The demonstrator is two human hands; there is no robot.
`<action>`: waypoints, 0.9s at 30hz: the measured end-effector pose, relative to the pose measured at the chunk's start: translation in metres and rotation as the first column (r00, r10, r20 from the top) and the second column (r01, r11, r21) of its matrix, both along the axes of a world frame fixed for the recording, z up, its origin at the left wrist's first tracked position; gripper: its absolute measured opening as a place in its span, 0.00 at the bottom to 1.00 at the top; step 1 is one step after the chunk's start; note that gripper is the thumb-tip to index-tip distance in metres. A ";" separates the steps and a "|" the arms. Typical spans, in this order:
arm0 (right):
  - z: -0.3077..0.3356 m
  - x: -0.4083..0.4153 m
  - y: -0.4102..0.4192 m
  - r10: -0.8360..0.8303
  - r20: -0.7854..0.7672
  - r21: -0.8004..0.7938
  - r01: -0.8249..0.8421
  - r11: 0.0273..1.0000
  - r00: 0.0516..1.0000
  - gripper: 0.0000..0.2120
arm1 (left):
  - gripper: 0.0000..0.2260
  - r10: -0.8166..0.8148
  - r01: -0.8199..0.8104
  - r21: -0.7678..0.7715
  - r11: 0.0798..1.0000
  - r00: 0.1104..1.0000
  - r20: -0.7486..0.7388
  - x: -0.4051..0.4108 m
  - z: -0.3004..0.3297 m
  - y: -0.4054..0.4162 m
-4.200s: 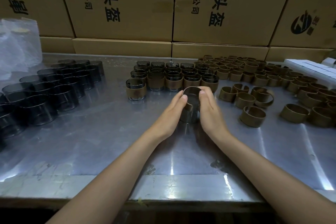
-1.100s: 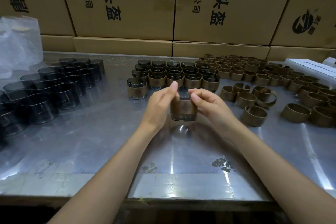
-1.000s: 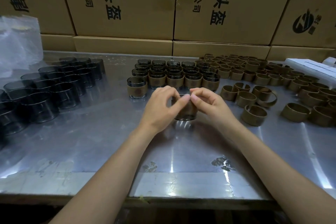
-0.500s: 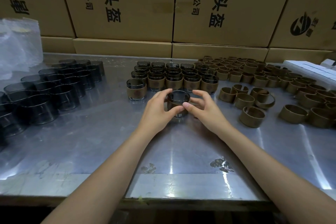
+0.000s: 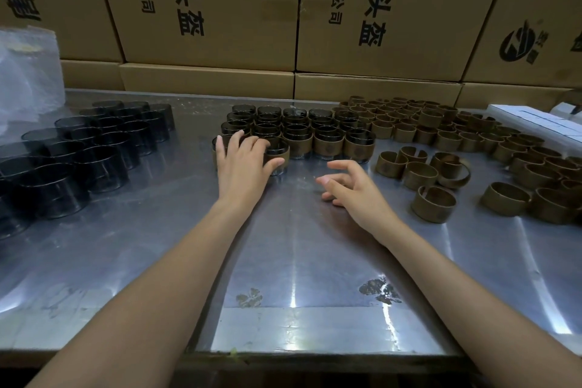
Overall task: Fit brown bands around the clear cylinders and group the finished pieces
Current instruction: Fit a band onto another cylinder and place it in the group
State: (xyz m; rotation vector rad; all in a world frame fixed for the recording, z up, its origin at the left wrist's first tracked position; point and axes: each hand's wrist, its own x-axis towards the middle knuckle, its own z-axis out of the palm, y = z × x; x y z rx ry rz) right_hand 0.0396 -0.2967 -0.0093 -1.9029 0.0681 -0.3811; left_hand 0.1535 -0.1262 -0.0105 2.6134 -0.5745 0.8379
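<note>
At the near-left corner of the banded group (image 5: 296, 132), the left hand (image 5: 242, 164) covers most of a banded cylinder (image 5: 278, 156), so only its dark rim and part of its brown band show. The bare clear cylinders (image 5: 78, 148) at far left run off the frame edge, dark and hard to separate. The banded cylinder stands upright on the steel worktop (image 5: 283, 255), touching the group's front row. The left hand's grip curls around it, thumb on its near side. The right hand (image 5: 349, 189) hovers just above the worktop, fingers loosely bent, holding nothing, near the loose brown bands (image 5: 434, 203).
</note>
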 end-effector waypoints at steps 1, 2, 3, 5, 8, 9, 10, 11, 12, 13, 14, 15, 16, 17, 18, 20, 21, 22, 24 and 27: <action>0.000 0.000 0.000 0.002 0.001 -0.001 -0.002 1.000 1.000 0.14 | 0.23 0.016 -0.016 -0.002 1.000 1.000 -0.012 0.001 0.000 0.000; 0.001 -0.001 0.000 0.004 0.002 0.001 -0.004 1.000 1.000 0.14 | 0.25 0.034 -0.034 -0.005 0.999 0.999 -0.030 0.001 0.001 0.000; 0.001 -0.001 0.001 0.006 0.002 0.004 -0.006 1.000 1.000 0.14 | 0.27 0.051 -0.052 -0.008 0.999 0.997 -0.051 0.002 0.001 -0.001; 0.001 -0.001 0.001 0.008 0.000 0.007 -0.008 1.000 1.000 0.15 | 0.28 0.076 -0.077 -0.014 0.997 0.993 -0.086 0.003 0.002 -0.002; 0.001 -0.001 0.000 0.012 -0.006 0.006 -0.012 1.000 1.000 0.14 | 0.24 0.040 -0.046 -0.062 0.997 0.995 -0.087 0.004 0.001 -0.002; 0.001 -0.001 0.000 0.014 -0.008 0.006 -0.014 1.000 1.000 0.14 | 0.22 0.015 -0.021 -0.083 0.996 0.997 -0.074 0.004 0.001 -0.001; 0.001 -0.001 0.000 0.015 -0.008 0.008 -0.015 1.000 1.000 0.14 | 0.20 -0.010 0.004 -0.097 0.995 0.998 -0.057 0.004 0.000 -0.001; 0.001 -0.001 0.000 0.014 -0.008 0.011 -0.014 1.000 1.000 0.14 | 0.18 -0.028 0.024 -0.104 0.994 0.999 -0.041 0.004 0.000 0.000; 0.001 -0.001 0.000 0.013 -0.009 0.013 -0.013 1.000 1.000 0.14 | 0.15 -0.041 0.037 -0.107 0.994 0.999 -0.030 0.004 -0.001 0.000; 0.001 0.000 0.000 0.011 -0.010 0.014 -0.011 1.000 1.000 0.14 | 0.13 -0.049 0.046 -0.110 0.993 0.999 -0.023 0.004 -0.001 0.000; 0.001 0.000 0.000 0.009 -0.013 0.013 -0.009 1.000 1.000 0.14 | 0.12 -0.054 0.051 -0.113 0.992 0.998 -0.019 0.004 -0.001 0.000; 0.002 0.000 0.000 0.008 -0.016 0.011 -0.008 1.000 1.000 0.14 | 0.10 -0.056 0.054 -0.114 0.992 0.998 -0.018 0.004 -0.002 -0.001; 0.002 0.000 0.000 0.008 -0.019 0.012 -0.008 1.000 1.000 0.14 | 0.10 -0.056 0.054 -0.114 0.992 0.998 -0.018 0.003 -0.003 -0.001; 0.002 0.000 0.000 0.007 -0.020 0.013 -0.007 1.000 1.000 0.15 | 0.10 -0.057 0.055 -0.115 0.992 0.998 -0.018 0.003 -0.003 -0.001; 0.002 -0.001 0.000 0.006 -0.021 0.015 -0.005 1.000 1.000 0.15 | 0.10 -0.060 0.057 -0.115 0.992 0.998 -0.017 0.003 -0.003 -0.001; 0.004 -0.002 0.000 0.000 -0.024 0.025 0.000 1.000 1.000 0.15 | 0.11 -0.064 0.062 -0.113 0.992 0.998 -0.016 0.002 -0.003 -0.001; 0.004 -0.002 0.000 -0.003 -0.024 0.030 0.004 1.000 1.000 0.14 | 0.13 -0.066 0.063 -0.108 0.992 0.998 -0.016 0.001 -0.002 -0.002; 0.005 -0.003 0.000 -0.006 -0.021 0.034 0.007 0.999 1.000 0.14 | 0.14 -0.067 0.065 -0.101 0.993 0.998 -0.016 -0.001 -0.002 -0.002; 0.007 -0.004 0.000 -0.015 -0.018 0.036 0.016 0.999 1.000 0.14 | 0.17 -0.070 0.069 -0.093 0.993 0.997 -0.014 -0.007 0.000 -0.001; 0.009 -0.006 0.000 -0.024 -0.020 0.038 0.025 0.999 1.000 0.15 | 0.19 -0.055 0.055 -0.050 0.997 0.998 0.002 -0.022 -0.002 0.008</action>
